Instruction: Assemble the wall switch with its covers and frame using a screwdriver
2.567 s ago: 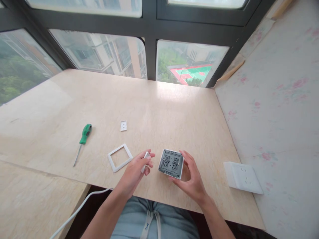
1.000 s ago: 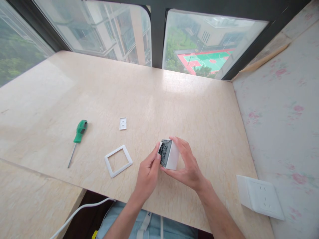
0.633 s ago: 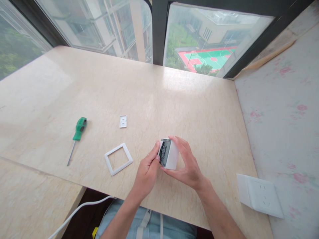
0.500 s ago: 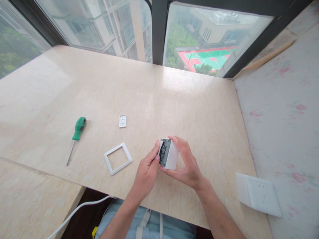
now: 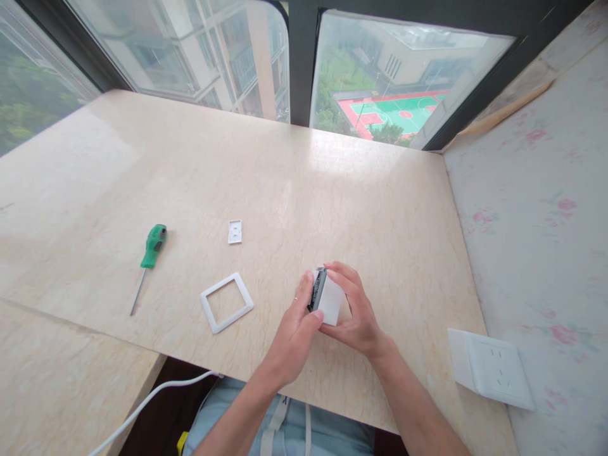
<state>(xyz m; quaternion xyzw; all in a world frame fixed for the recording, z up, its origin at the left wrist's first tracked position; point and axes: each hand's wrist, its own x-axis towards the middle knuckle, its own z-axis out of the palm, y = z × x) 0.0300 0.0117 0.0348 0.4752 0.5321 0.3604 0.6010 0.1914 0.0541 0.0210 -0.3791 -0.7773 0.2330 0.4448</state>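
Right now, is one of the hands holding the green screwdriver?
No, the green screwdriver lies on the countertop, while the left hand and right hand are both at the white electrical box.

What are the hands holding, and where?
A white box: the right hand holds it by the far and near sides. The left hand is against its dark grey face; whether that hand holds anything is hidden.
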